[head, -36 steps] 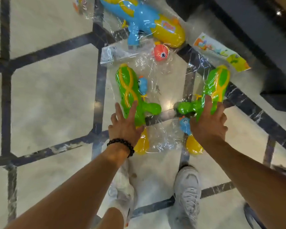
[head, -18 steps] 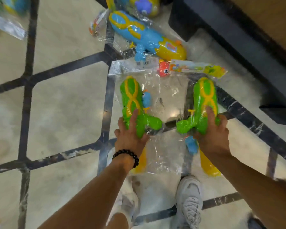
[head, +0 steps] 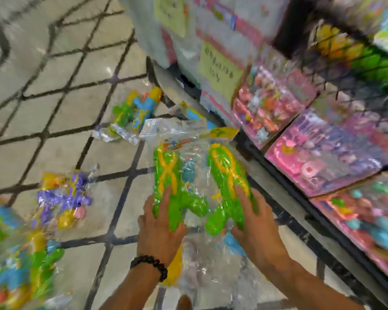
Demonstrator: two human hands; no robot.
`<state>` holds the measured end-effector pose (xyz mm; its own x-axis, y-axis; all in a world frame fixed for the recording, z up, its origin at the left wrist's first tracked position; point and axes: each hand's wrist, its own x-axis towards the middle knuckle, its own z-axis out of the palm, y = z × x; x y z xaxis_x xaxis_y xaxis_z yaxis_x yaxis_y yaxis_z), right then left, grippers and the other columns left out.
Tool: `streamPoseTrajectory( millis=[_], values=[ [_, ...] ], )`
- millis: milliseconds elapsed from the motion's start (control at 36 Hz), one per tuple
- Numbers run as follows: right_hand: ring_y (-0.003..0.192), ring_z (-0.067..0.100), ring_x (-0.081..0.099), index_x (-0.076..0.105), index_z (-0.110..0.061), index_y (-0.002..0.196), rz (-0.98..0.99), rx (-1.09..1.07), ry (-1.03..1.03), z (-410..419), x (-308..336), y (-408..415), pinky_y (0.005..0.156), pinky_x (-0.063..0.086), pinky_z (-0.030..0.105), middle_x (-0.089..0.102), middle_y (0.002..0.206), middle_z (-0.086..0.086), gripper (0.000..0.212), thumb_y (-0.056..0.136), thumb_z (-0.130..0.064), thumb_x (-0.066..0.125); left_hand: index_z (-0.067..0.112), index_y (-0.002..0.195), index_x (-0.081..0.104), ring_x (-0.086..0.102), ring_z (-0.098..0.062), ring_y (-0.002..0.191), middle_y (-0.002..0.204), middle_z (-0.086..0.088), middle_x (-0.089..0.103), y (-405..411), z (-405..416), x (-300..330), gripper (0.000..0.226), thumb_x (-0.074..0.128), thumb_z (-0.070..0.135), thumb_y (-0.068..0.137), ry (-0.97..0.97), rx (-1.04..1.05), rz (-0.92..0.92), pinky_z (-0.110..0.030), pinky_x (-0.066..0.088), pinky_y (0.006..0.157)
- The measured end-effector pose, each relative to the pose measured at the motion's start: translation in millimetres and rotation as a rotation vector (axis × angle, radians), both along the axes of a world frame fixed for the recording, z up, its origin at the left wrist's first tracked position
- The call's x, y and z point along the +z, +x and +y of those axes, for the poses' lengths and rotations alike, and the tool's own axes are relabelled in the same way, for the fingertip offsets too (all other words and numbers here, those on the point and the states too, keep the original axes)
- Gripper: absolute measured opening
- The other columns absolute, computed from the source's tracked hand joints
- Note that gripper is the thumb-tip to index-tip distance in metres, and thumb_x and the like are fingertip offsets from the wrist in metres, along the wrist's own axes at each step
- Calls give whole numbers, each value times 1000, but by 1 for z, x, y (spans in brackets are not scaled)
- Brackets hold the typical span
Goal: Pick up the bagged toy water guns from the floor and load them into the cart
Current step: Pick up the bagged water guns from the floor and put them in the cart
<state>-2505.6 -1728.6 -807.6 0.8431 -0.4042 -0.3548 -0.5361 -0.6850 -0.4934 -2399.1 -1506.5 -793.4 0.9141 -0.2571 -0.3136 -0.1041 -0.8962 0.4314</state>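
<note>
My left hand (head: 159, 229) grips a bagged green water gun (head: 168, 175) with yellow bands, lifted off the floor. My right hand (head: 255, 227) grips a second bagged green water gun (head: 227, 175) right beside the first. Other bagged guns lie on the tiled floor: a purple one (head: 63, 198) at the left, a blue and green pair (head: 134, 113) farther off, and several at the lower left (head: 20, 260). A dark wire cart (head: 356, 70) with green and yellow toys in it shows at the upper right. The whole view is blurred by motion.
Shelves at the right carry pink boxed toys (head: 323, 151) above a black base edge (head: 300, 204). A white pillar with a yellow note (head: 220, 70) stands behind the guns. The tiled floor (head: 43, 104) with dark lines spreads out to the left.
Both hands have lifted the two green guns off the floor. The view has swung up and to the right, bringing the shelves, the cart and more bagged guns into sight.
</note>
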Motion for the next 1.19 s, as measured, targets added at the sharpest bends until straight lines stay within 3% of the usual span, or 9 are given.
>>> streamPoseTrajectory(
  millis=[139, 278, 361, 444, 583, 694, 889, 1028, 1194],
  values=[
    [137, 43, 42, -12, -56, 156, -182, 66, -93, -12, 144, 47, 98, 52, 59, 13, 163, 3, 124, 74, -45, 80, 65, 152, 1, 30, -38, 145, 164, -7, 20, 35, -9, 150, 108, 76, 42, 78, -71, 56, -129, -55, 41, 107],
    [143, 42, 36, 4, -46, 162, -439, 94, -172, -27, 283, 88, 113, 40, 58, 20, 162, 11, 112, 76, -43, 76, 51, 158, 12, 28, -36, 146, 161, -17, 24, 67, -22, 296, 106, 79, 37, 77, -177, 45, -316, -53, 33, 116],
    [145, 36, 32, 5, -44, 162, -561, 76, -229, -34, 365, 102, 117, 34, 51, 22, 162, 13, 110, 80, -43, 78, 50, 159, 10, 31, -39, 144, 160, -17, 24, 79, -27, 375, 105, 78, 44, 79, -209, 29, -420, -53, 38, 112],
    [137, 41, 41, 5, -45, 161, -632, 51, -232, -40, 441, 101, 111, 43, 54, 26, 160, 12, 107, 81, -40, 77, 52, 158, 8, 32, -40, 144, 159, -20, 27, 82, -33, 444, 106, 76, 47, 77, -245, 3, -515, -56, 37, 111],
    [143, 37, 35, 17, -35, 162, -797, 7, -265, -59, 535, 80, 114, 39, 53, 28, 159, 13, 102, 82, -33, 81, 62, 153, 7, 45, -43, 132, 157, -12, 28, 78, -45, 533, 101, 68, 60, 72, -334, -23, -642, -57, 49, 98],
    [141, 36, 36, 15, -40, 162, -871, -64, -320, -76, 576, 56, 108, 44, 52, 24, 160, 7, 105, 81, -27, 79, 60, 155, 3, 43, -43, 133, 157, -14, 28, 73, -65, 576, 104, 72, 54, 76, -354, -123, -715, -57, 47, 96],
    [146, 35, 32, 14, -47, 160, -908, -302, -399, -110, 609, 2, 108, 43, 56, 20, 161, 2, 99, 83, -37, 76, 61, 154, 4, 38, -42, 139, 160, -12, 24, 74, -129, 617, 105, 76, 50, 78, -456, -363, -752, -56, 47, 97],
    [139, 38, 40, 15, -46, 159, -848, -555, -487, -128, 618, -57, 110, 42, 52, 24, 158, 5, 99, 84, -36, 79, 57, 156, 7, 38, -39, 140, 160, -9, 25, 59, -188, 630, 91, 52, 73, 78, -559, -585, -737, -56, 44, 102],
    [146, 32, 32, 23, -30, 162, -790, -869, -602, -130, 610, -164, 120, 28, 39, 28, 158, 13, 103, 79, -28, 83, 51, 159, 10, 36, -36, 141, 160, -10, 26, -2, -269, 615, 103, 75, 56, 78, -674, -895, -692, -54, 40, 109]
  ],
)
